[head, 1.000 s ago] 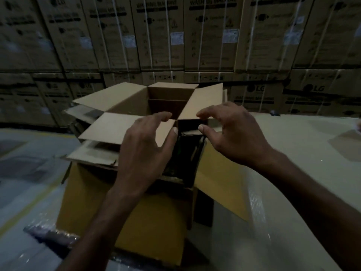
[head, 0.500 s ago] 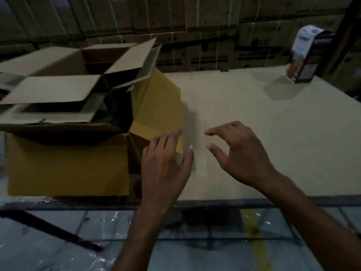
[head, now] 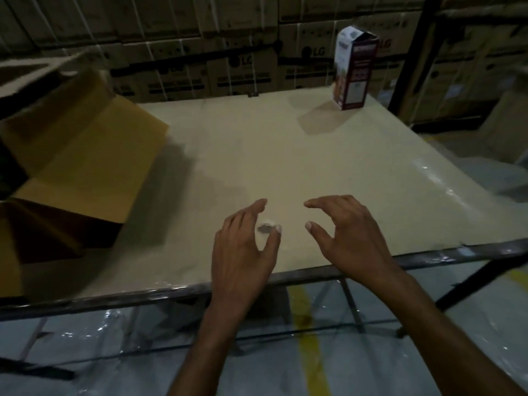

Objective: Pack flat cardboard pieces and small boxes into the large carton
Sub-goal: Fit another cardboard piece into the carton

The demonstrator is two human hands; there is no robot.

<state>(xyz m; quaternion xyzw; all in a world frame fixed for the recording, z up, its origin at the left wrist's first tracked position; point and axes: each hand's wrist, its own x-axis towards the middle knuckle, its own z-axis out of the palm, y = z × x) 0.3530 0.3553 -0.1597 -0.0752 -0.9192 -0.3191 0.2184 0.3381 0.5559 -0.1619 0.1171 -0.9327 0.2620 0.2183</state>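
Bare table between carton and small box.

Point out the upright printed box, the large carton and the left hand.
upright printed box (head: 360,78), head view, its dark side face.
large carton (head: 85,155), head view, its lit outer panel.
left hand (head: 243,252), head view, back of hand.

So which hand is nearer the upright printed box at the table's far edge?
Right. The right hand is almost directly in front of the printed box; the left hand is farther left.
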